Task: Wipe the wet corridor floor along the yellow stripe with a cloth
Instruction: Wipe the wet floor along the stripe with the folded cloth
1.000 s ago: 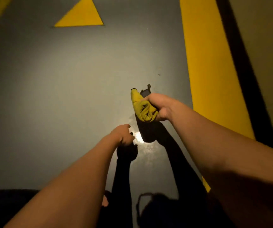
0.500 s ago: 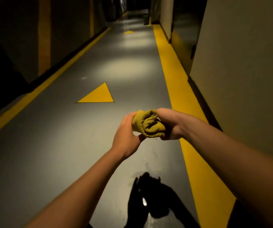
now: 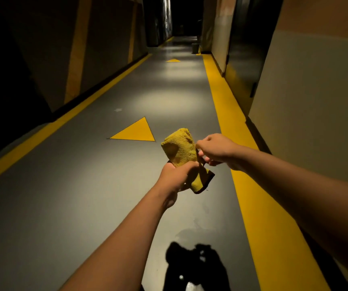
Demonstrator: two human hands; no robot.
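A yellow terry cloth (image 3: pixel 180 147) with a dark edge is held up in the air over the grey corridor floor (image 3: pixel 85 196). My left hand (image 3: pixel 176 175) grips its lower part from below. My right hand (image 3: pixel 216 151) pinches its right edge. A wide yellow stripe (image 3: pixel 259 206) runs along the floor on the right, next to the wall. A wet, glossy patch (image 3: pixel 194 229) lies on the grey floor just left of the stripe, below my hands.
A beige wall (image 3: pixel 315 122) closes the right side, with a dark door (image 3: pixel 244 59) further ahead. A yellow triangle (image 3: pixel 135 132) marks the floor ahead. A second yellow stripe (image 3: pixel 43 133) follows the left wall. A small bin (image 3: pixel 194 48) stands far down the corridor.
The view rose from the floor to the corridor ahead. The cloth went from bunched in my right hand to held between both hands and now stands partly unrolled.
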